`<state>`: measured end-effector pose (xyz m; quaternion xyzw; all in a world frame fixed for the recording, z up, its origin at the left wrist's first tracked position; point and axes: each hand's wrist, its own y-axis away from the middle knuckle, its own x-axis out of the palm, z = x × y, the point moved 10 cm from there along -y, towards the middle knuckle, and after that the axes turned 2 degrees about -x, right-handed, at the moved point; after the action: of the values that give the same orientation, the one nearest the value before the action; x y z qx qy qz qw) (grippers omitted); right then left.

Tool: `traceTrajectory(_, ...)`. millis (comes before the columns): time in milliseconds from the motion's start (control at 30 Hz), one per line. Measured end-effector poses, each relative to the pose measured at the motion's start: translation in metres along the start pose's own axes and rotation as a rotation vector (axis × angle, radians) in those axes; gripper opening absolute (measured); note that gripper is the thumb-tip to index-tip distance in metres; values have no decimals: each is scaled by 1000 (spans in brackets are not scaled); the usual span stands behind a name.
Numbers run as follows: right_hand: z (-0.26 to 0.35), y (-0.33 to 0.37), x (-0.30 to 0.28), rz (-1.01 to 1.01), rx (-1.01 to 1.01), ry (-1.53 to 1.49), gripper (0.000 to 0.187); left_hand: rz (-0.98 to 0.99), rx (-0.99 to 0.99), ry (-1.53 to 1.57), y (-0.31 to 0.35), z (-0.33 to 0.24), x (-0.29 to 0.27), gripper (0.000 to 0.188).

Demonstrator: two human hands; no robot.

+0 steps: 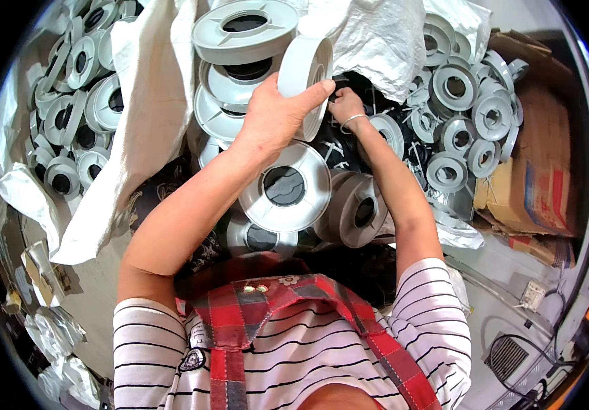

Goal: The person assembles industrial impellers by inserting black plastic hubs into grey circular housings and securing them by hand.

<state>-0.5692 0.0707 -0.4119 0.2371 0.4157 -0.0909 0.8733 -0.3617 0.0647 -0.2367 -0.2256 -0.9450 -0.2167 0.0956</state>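
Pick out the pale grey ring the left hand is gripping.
It is the upright ring in the left hand, held on edge just right of the stack's top ring, which lies nearly flat with no hand on it.

The held ring (299, 63) looks smooth, low-sheen plastic, the sack (151, 102) creased matt cloth, the box (539, 147) rough cardboard.

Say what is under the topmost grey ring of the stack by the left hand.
Under the topmost ring are more grey rings, the next one with a dark centre. The left hand and forearm hide some of the lower part, so the bottom cannot be seen.
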Motion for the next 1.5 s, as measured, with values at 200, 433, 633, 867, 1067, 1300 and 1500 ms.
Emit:
traceTrajectory(200,49,58,-107,-300,-108,157,39,-31,90,-69,3,-3,-2,36)
traceTrajectory(433,132,154,-159,-444,-558,49,20,412,-202,474,20,17,53,31)
traceTrajectory(633,170,192,-144,-22,-476,70,61,497,-154,375,33,19,58,37)
traceTrajectory(867,135,183,-189,-239,-294,-141,24,632,-218,502,47,7,61,34)
traceTrajectory(1067,161,195,-169,-137,-343,254,53,566,-117,412,51,4,54,35)
traceTrajectory(1300,183,209,-158,-36,-566,270,69,599,-118,223,45,8,52,37)
traceTrajectory(1500,198,230,-146,-4,-933,502,80,660,-276,314,53,17,59,38)
